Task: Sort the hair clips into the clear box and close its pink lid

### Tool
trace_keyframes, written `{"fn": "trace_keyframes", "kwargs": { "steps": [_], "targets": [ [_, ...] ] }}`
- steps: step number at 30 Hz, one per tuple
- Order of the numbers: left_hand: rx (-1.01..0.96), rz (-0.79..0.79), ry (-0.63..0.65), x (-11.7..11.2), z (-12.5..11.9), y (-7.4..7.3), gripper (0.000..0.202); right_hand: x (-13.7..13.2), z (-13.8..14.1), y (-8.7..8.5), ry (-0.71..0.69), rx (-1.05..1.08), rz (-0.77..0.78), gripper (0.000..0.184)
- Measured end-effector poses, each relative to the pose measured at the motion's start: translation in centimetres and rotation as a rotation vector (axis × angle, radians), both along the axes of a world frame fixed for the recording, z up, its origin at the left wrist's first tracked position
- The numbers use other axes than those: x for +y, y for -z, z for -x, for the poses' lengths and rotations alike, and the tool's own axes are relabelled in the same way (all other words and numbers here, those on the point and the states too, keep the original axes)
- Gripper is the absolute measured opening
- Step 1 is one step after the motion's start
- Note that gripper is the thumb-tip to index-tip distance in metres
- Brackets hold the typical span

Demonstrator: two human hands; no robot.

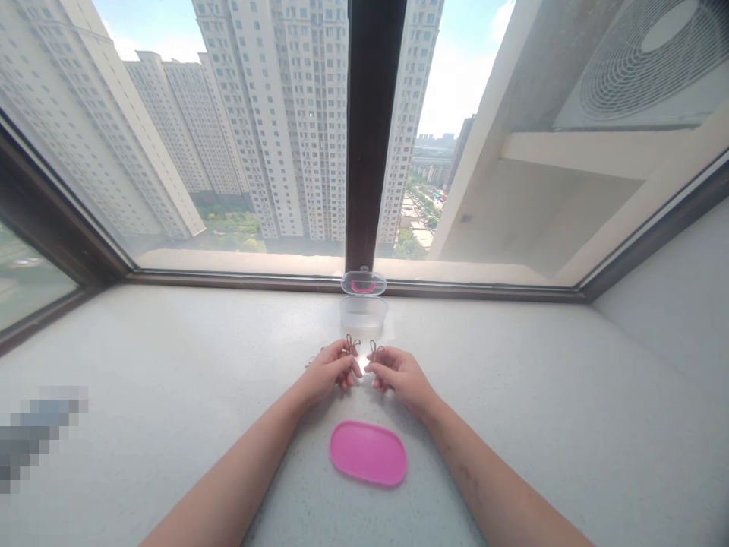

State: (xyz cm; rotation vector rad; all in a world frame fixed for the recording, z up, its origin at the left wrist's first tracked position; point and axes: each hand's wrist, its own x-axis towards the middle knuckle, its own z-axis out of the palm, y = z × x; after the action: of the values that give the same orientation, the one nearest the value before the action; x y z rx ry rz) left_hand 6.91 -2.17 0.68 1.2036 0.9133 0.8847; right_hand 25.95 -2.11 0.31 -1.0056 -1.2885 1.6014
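A pink oval tray [367,454] is lying on the pale windowsill [541,395] just short of the left hand [329,372] and right hand [399,372], each pinching a brown looped cord [351,348] tightly, while beyond them a clear box [363,313] is standing open before the dark-framed window [376,137].

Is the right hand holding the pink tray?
No, the right hand holds a brown looped cord, and the pink tray lies apart.

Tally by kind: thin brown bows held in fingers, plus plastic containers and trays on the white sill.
Thin brown bows: 2
Clear plastic box with raised lid: 1
Flat pink oval tray: 1
Total: 4
Thin bits beside the left hand: too hidden to count.
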Motion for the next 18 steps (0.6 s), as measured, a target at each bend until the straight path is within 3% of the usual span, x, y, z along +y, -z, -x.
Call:
{"fn": "trace_keyframes", "kwargs": {
  "steps": [18],
  "targets": [
    [0.007,0.016,-0.005,-0.1,-0.06,-0.08,0.015,-0.13,0.02,-0.28,-0.002,-0.002,0.0,0.032]
  ]
}}
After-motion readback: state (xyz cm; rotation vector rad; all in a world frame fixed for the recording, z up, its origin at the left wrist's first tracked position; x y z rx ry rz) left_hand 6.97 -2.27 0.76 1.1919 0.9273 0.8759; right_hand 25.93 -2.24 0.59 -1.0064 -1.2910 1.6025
